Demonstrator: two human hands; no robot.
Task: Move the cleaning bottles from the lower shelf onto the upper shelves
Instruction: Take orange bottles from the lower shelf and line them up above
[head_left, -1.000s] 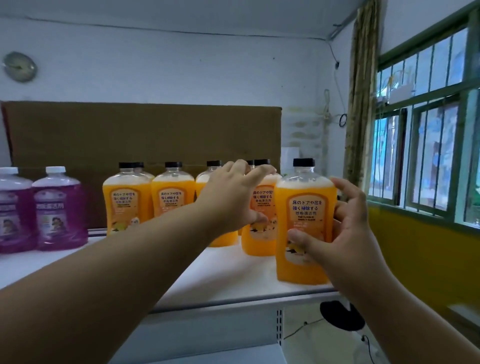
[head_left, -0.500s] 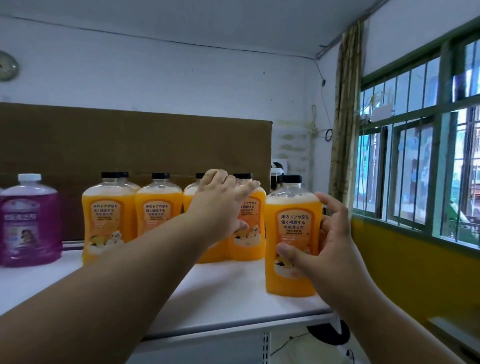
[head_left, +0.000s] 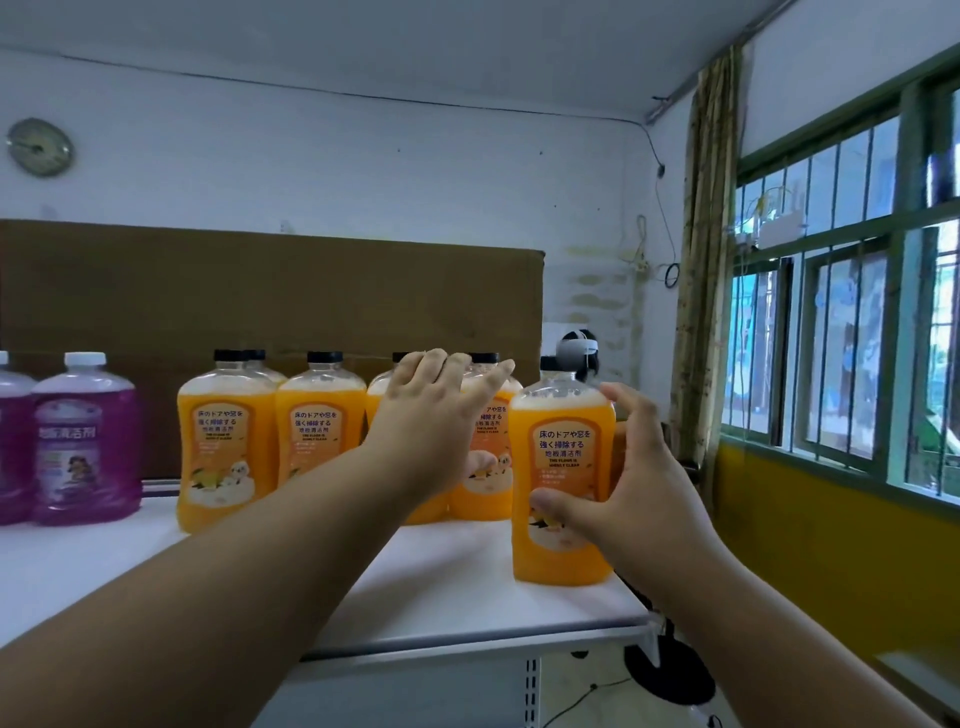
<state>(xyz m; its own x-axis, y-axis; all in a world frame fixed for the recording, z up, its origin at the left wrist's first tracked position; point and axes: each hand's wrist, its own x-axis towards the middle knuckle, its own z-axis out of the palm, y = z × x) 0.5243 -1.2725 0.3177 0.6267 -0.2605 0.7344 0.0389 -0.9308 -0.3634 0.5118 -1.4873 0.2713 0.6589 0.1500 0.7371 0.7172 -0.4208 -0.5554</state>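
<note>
Several orange cleaning bottles with black caps stand on the white upper shelf. The nearest orange bottle stands upright near the shelf's right front corner; my right hand wraps around its right side, thumb across the label. My left hand grips another orange bottle in the row behind, thumb on its front, fingers over the bottle's shoulder. Two more orange bottles stand to the left of it. The lower shelf is out of sight.
Two purple bottles with white caps stand at the shelf's far left. A brown cardboard sheet backs the shelf. A barred window and a curtain fill the right wall. A person's head with a headset shows behind the bottles.
The view has shifted slightly. Both hands stay on their orange bottles; the right-hand bottle still stands on the shelf near the front corner.
</note>
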